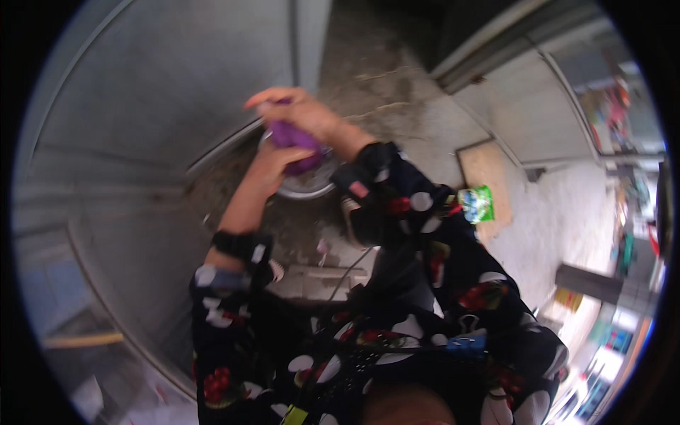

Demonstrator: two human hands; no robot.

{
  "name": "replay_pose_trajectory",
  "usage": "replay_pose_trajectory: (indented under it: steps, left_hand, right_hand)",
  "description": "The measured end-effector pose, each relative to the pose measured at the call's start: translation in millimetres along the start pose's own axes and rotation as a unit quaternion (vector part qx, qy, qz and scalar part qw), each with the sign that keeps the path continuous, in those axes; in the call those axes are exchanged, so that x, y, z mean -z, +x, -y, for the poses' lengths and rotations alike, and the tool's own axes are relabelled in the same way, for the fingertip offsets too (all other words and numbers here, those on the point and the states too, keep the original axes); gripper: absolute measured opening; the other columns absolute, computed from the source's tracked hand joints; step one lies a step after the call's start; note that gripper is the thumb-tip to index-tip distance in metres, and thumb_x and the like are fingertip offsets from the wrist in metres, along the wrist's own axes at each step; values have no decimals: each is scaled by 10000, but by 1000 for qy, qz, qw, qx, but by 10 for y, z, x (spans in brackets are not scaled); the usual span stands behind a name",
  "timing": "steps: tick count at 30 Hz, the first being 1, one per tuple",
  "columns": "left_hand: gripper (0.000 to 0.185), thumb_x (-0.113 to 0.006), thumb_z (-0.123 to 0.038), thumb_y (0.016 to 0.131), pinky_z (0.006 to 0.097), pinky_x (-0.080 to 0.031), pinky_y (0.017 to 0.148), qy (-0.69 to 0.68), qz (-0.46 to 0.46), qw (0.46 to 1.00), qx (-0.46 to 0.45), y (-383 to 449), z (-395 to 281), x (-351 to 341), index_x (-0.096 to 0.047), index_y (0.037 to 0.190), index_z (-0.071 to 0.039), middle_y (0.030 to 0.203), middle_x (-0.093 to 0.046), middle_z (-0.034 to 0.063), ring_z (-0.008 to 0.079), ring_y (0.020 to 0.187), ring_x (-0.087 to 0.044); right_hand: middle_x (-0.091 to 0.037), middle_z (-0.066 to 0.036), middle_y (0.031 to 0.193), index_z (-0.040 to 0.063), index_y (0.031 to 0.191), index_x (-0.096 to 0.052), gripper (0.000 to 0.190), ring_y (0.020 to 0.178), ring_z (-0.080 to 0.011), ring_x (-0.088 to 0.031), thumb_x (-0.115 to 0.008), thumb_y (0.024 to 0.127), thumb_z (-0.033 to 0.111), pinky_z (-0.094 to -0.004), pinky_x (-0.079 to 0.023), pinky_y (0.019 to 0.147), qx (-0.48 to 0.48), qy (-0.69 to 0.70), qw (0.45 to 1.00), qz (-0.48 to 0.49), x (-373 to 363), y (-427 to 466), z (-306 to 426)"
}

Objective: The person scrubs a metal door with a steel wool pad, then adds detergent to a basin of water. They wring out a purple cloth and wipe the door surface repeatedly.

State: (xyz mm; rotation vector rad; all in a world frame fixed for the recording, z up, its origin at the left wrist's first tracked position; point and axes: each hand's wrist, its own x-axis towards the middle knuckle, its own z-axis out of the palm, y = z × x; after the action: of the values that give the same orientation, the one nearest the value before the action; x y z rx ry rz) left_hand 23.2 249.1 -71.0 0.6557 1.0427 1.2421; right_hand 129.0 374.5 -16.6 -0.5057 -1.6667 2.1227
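Observation:
A bunched purple cloth point(298, 142) is between my two hands, over a round metal basin point(307, 190) on the floor. My left hand point(273, 162) grips its lower part, with the thumb laid across it. My right hand point(304, 114) is closed over its upper end, one finger pointing out to the left. The hands and the cloth are somewhat blurred. They cover much of the basin, so what it holds cannot be told.
Large grey metal panels point(212, 79) stand close on the left. A green and white packet point(476, 204) lies on a brown board point(486, 164) to the right. Below the basin is a low, light-coloured stool or block point(319, 281). A cable runs near my legs.

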Motion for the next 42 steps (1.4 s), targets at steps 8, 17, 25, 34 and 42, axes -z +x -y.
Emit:
replay_pose_trajectory:
  steps: [8, 17, 25, 34, 42]
  left_hand:
    - [505, -802, -298, 798, 472, -584, 895, 388, -169, 904, -50, 209, 292, -33, -687, 1215, -39, 1074, -785, 202, 379, 1041, -762]
    - [455, -824, -303, 808, 466, -583, 870, 498, -181, 847, -50, 241, 387, 2, -720, 1164, -39, 1032, -789, 194, 368, 992, -765]
    - [518, -828, -159, 875, 353, -583, 944, 73, -80, 993, -56, -29, -177, 355, -660, 1336, 4, 1198, -759, 79, 192, 1051, -734]
    - [535, -716, -278, 1049, 373, -528, 1074, 84, -201, 975, -35, -282, -582, 433, -607, 1479, 21, 1374, -717, 126, 222, 1221, -690]
    - [539, -621, -442, 1104, 439, -564, 1073, -89, -153, 981, -82, -392, -836, 441, -566, 1487, -66, 1401, -676, 85, 218, 1279, -679]
  right_hand:
    - [-585, 31, 714, 29, 1115, -755, 170, 639, -62, -516, -698, 1065, 182, -247, -436, 592, -17, 62, 984, -168, -141, 88, -463]
    - [-641, -13, 743, 7, 1084, -734, 197, 640, -95, -583, -725, 1039, 199, -272, -485, 591, -11, 36, 974, -224, -130, 108, -737]
    - [-635, -121, 1397, 23, 1623, -431, 874, 1261, -219, -634, -875, 935, 329, -355, -552, 1033, -68, -21, 993, -97, 130, 2, -433]
    - [-715, -114, 1286, -1, 1486, -597, 596, 1117, -215, -697, -797, 950, 168, -354, -573, 921, -21, 36, 981, -190, 270, 144, -21]
    - [-386, -194, 1669, 54, 1697, -305, 931, 1530, -332, -405, -771, 999, 457, -481, -361, 1252, 56, -127, 989, -40, -331, 34, 76]
